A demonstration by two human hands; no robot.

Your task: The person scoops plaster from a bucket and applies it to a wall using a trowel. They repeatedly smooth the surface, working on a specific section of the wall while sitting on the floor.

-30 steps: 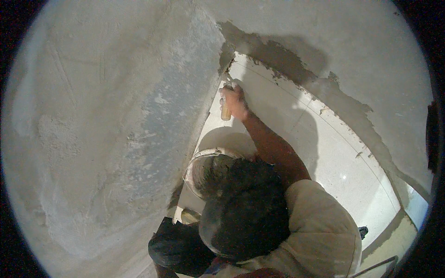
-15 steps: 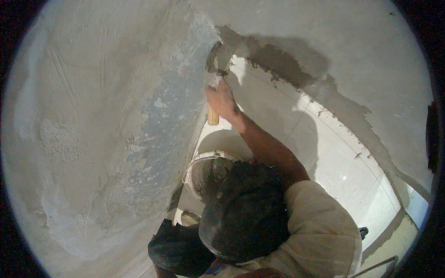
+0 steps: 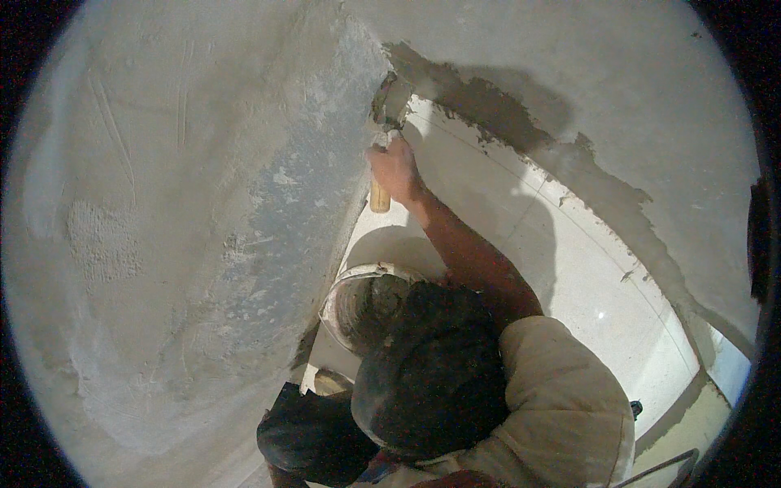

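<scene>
Neither my left hand nor my right hand can be made out. Below me a co-worker, seen from above in a dark cap (image 3: 427, 374) and beige shirt (image 3: 569, 374), reaches with one bare hand (image 3: 394, 167) gripping the wooden handle (image 3: 379, 199) of a trowel. Its mortar-smeared blade (image 3: 390, 102) is at the wall corner, by the tip of the white tiled surface (image 3: 594, 268). A round pale bucket (image 3: 362, 313) of grey material stands beside the co-worker's head, partly hidden by it.
Rough plastered wall (image 3: 146, 203) fills the left. Another grey surface (image 3: 626, 81) with a dark band of wet mortar (image 3: 504, 106) borders the tiles at top and right. A bent metal bar (image 3: 683, 459) shows at the lower right.
The co-worker's hand and trowel moved left, bringing the blade into view at the corner, then shifted slightly up and right. The co-worker's head and body stay nearly in place.
</scene>
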